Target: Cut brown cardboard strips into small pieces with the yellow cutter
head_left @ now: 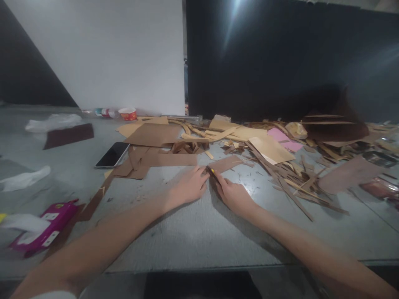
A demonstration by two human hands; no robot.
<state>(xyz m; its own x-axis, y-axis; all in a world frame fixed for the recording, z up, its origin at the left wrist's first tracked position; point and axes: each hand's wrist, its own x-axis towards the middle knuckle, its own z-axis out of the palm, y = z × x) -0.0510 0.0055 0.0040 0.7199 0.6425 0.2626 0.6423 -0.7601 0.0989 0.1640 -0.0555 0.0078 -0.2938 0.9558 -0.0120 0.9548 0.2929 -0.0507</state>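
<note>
My right hand [235, 195] is closed around a slim dark tool with a yellow part [212, 170], which looks like a craft knife. Its tip is at a brown leather-like strip [229, 164] lying flat on the grey table. Beside it, my left hand [191, 183] rests on the near end of this strip, its slightly bent fingers pressing down. The fingertips of both hands are close together, and the exact tool tip is too small to make out. Just behind my left hand lies another flat brown piece [174, 159].
Brown and tan offcuts [302, 187] are heaped to the right and along the back. A smartphone [112, 155] lies left of a brown stack [132, 164]. Further left are a magenta tissue pack [59, 220] and a dark sheet [69, 136]. A red cup [127, 114] stands behind.
</note>
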